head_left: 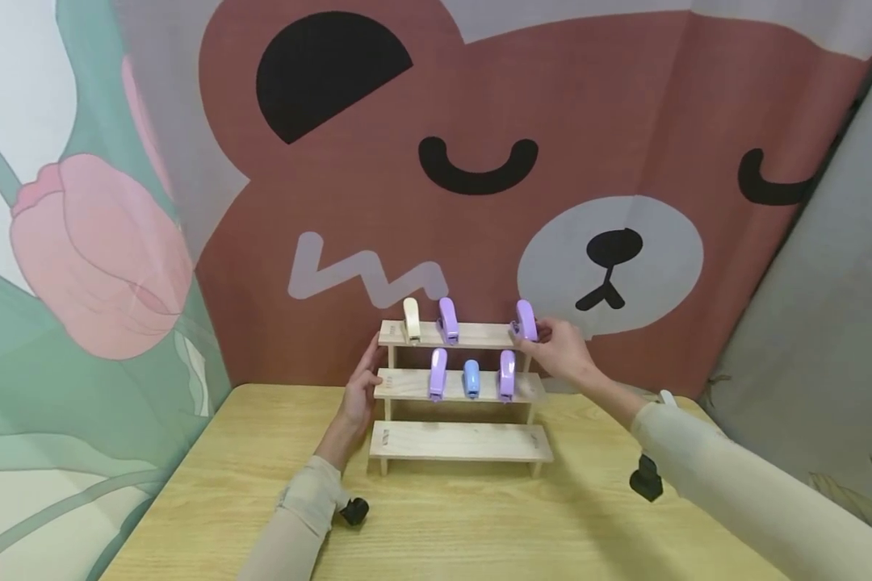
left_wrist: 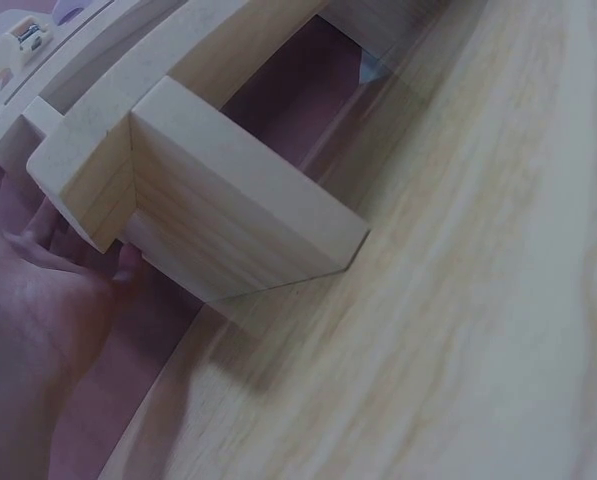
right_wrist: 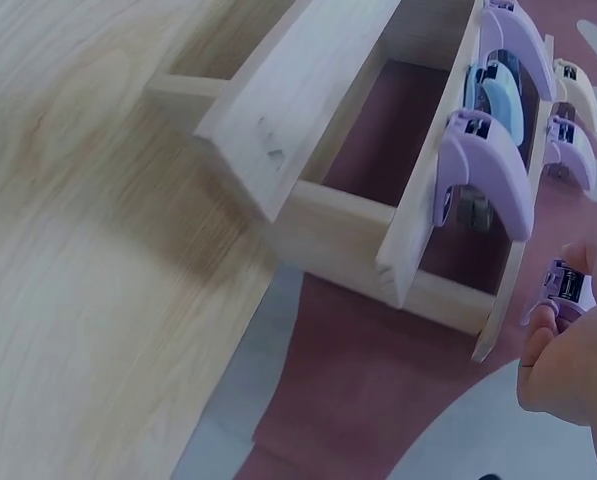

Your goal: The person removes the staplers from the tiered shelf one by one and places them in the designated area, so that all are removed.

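Observation:
A tiered wooden display rack [head_left: 450,440] stands on the table, with small staplers on its upper two shelves. On the top shelf are a cream stapler [head_left: 411,319] and a purple stapler [head_left: 447,320]. At that shelf's right end, my right hand [head_left: 563,349] pinches another purple stapler [head_left: 526,320] between thumb and fingers. The middle shelf carries a purple stapler [head_left: 438,374], a blue stapler [head_left: 471,378] and one more purple stapler [head_left: 506,375]. My left hand [head_left: 356,403] rests against the rack's left end, its thumb at the middle shelf; the rack partly hides its fingers in the left wrist view.
The wooden table [head_left: 262,468] extends in front of the rack and to both sides. Close behind hangs a cloth [head_left: 589,121] with a bear print. Another cloth [head_left: 94,258] with a tulip is on the left, and a grey one [head_left: 828,282] on the right.

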